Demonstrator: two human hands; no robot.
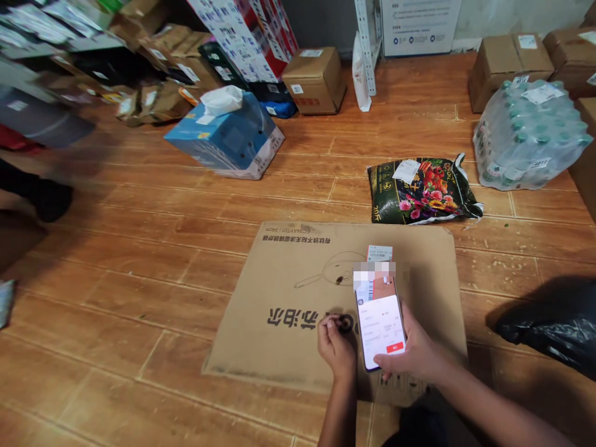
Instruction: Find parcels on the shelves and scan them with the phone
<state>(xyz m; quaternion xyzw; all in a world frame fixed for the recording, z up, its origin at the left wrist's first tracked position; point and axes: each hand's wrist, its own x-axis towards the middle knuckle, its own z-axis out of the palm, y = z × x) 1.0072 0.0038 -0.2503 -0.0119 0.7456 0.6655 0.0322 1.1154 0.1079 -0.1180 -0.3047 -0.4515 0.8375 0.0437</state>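
My right hand (pixel 412 347) is closed round a lit smartphone (pixel 379 335), its thumb on the lower screen. The screen shows a camera picture with a barcode above a white page with a red button. Beneath lies a large flat cardboard box (pixel 261 285) with a pan drawing and dark printed characters. A white shipping label (pixel 380 253) shows on the box just beyond the phone. Left of the phone, my left hand (pixel 336 347) hovers over or rests on the box with its fingers curled together. Whatever they may hold cannot be made out.
Past the box lies a dark soil bag (pixel 423 189) with flower pictures. A shrink-wrapped bottle pack (pixel 531 136) and a black plastic bag (pixel 554 323) are at the right. A blue carton (pixel 228 133) stands at the left, near another person's foot (pixel 53 198).
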